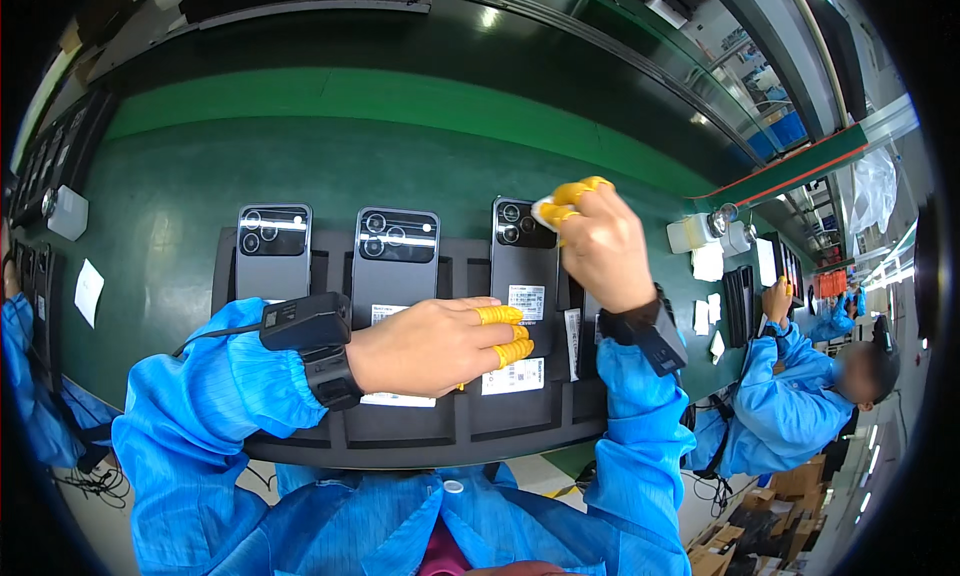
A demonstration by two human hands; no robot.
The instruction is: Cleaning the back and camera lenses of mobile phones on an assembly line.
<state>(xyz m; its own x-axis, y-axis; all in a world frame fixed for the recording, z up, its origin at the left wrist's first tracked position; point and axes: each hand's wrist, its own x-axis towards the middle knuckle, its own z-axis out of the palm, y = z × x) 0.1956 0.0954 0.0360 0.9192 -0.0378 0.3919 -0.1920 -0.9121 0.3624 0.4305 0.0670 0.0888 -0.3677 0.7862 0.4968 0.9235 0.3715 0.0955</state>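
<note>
The right hand (605,241) has its yellow-capped fingers pinched together on a small white cloth (545,211), pressed at the camera end of the right-hand phone (525,266), which lies face down in a dark slotted tray (450,431) on the green worktop (160,226); the left hand (430,346) lies flat and open across the phone's lower half, its grip clamped on nothing; a hard wipe could, I judge, skid the phone in its slot if that hand lifts, or drag the cloth over the lenses unevenly; two more phones (273,251) (395,261) sit just beside on the left, so sideways room is tight; beyond the tray the worktop lies open; the tray's near edge lies close to the person's body.
</note>
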